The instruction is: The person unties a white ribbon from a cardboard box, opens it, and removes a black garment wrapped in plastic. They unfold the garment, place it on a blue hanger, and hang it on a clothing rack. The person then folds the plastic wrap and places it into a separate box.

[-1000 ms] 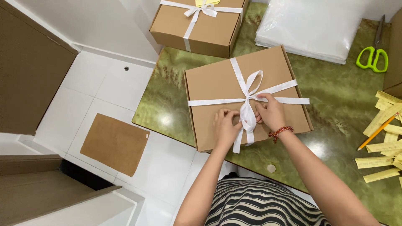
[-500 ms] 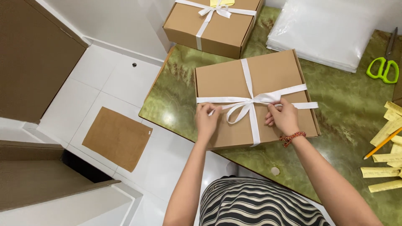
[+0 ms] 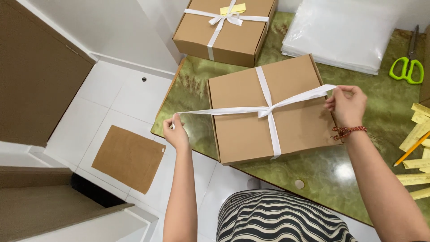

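**Ribbon drawn taut across the box**

The left hand [image 3: 176, 133] pinches one end of the white ribbon [image 3: 268, 105]; the right hand [image 3: 347, 105] pinches the other. The ribbon crosses on the brown cardboard box [image 3: 273, 112]. Beyond that box sits a second ribboned box [image 3: 224, 31]; green scissors [image 3: 406, 69] lie to its right.

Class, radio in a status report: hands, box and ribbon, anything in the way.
Left hand and right hand each pinch a ribbon end, pulled wide. Ribbon crossed on the box. Nothing blocking it; scissors lie aside.
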